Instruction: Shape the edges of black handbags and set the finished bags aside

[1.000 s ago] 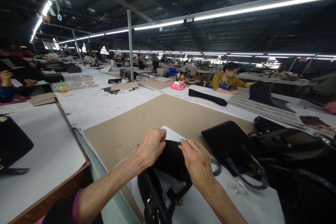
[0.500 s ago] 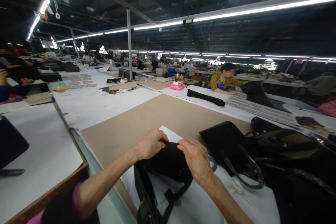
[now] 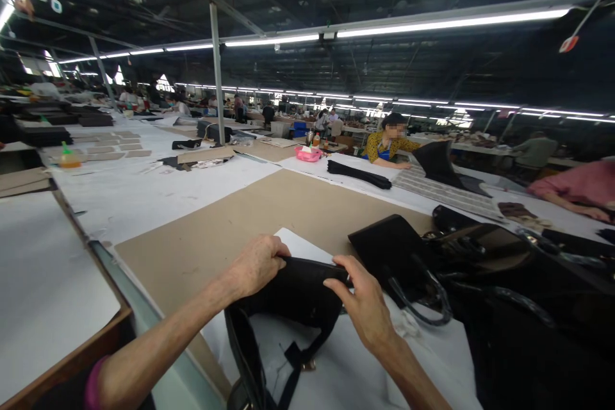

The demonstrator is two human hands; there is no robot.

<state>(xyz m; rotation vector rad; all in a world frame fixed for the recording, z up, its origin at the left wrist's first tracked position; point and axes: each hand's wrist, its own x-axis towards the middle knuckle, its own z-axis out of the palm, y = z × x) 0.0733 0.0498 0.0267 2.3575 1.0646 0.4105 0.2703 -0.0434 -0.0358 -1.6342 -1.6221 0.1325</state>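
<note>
A black bag stands open in front of me on white sheeting, its dark inner side facing me and a strap with a small metal piece hanging at its lower part. My left hand pinches the top edge near its left end. At the right end of that edge is my right hand, thumb on the near face and fingers over the rim. Between the two hands the edge runs nearly straight. The bag's bottom lies partly outside the picture.
Black bags with plastic-wrapped handles lie heaped on the right. Brown board covers the table ahead. Farther off are a stack of black strips, a pink basket and a glue bottle. A co-worker in a yellow top sits across the table.
My right hand has slid rightward along the bag's edge to its end, its thumb and forefinger now wider apart. My left hand keeps its pinch. The view has turned to the right.
</note>
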